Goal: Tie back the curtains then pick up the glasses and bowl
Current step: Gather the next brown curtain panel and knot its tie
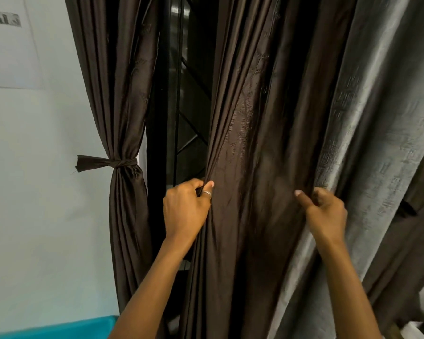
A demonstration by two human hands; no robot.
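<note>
Head view: glossy dark brown curtain panel (250,118) hanging loose in long folds at centre, before a dark window (181,94). Left edge gripped by the left hand (185,209), fingers curled round the fold. Right edge pinched by the right hand (324,211) between thumb and curled fingers. Further left, against the pale wall (34,192), a second brown panel (123,94), gathered and knotted with a matching band (108,163). Just beside on the right, a grey curtain (377,118).

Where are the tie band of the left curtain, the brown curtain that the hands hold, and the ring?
tie band (119,163): head view, on its knot.
brown curtain (242,143): head view, on its middle folds.
ring (207,193): head view, on its silver metal.
</note>
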